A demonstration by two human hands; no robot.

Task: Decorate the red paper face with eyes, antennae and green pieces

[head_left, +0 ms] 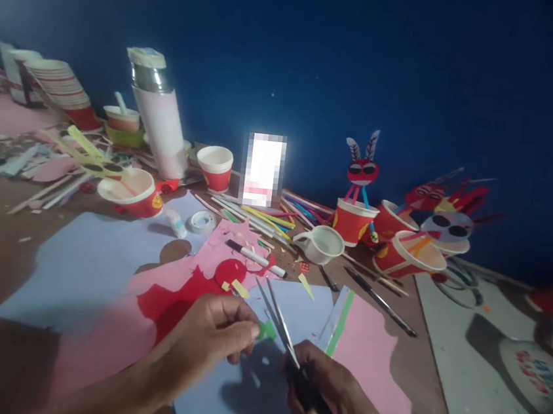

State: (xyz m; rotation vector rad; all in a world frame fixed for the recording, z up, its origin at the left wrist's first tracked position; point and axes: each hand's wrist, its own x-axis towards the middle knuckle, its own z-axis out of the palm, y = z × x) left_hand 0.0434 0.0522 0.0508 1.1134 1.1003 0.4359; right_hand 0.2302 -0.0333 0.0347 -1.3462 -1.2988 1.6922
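Observation:
Between the thumb and fingers of my left hand (221,330) is a small green paper piece (267,330), pinched at its left edge. My right hand (331,390) grips a pair of scissors (286,330) by the dark handles, blades slightly parted and pointing up and away. The blades stand just right of the green paper; whether they touch it I cannot tell. Beneath both hands lies a light blue sheet (217,392). Red paper (180,305) with cut edges and a pink sheet (109,334) spread out to the left of my left hand.
A black-capped marker (256,257), a white cup (322,245) and a black pen (380,301) lie beyond my hands. Farther back stand a tall flask (159,122), a red paper cup (215,174) and paper cups holding stick figures (362,173). Coloured sticks (255,218) are scattered between.

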